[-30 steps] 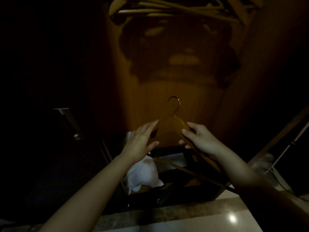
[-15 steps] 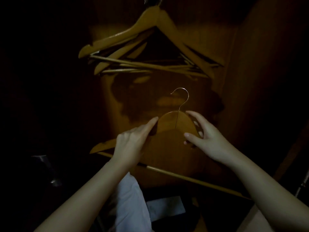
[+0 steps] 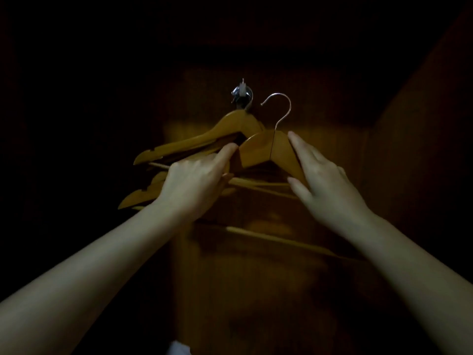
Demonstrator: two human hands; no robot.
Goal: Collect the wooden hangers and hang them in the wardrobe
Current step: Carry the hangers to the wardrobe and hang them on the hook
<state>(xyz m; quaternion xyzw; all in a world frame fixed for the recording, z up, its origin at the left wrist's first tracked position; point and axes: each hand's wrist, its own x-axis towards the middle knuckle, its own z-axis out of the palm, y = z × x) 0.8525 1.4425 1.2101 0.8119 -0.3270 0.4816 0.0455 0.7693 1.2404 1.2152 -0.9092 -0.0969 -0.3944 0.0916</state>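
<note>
Inside a dark wardrobe (image 3: 409,149), the head view shows brown wooden panels lit only in a warm patch at the centre of the back wall, while the edges fall into black. A shiny metal rail fitting (image 3: 242,97) sits high on that back wall. Several hung hangers (image 3: 204,142) dangle from it, their wooden arms fanning down to the left and their lower bars crossing behind the hands. A pale scrap of cloth (image 3: 178,349) shows at the bottom edge; what it is cannot be told.

Both bare forearms reach up and forward from the lower corners, converging toward the middle.

The held hanger (image 3: 266,149) is raised between the hands, just beside and slightly in front of the hung ones. Its metal hook (image 3: 279,108) stands free, to the right of the rail fitting and not touching it.

The left hand (image 3: 194,185) closes loosely round the hanger's left shoulder, index finger stretched up along the top edge, thumb underneath. The right hand (image 3: 325,178) grips the right shoulder, fingers extended along the upper edge and thumb pressing from below. The hands are apart, one on each side of the hanger's neck.
</note>
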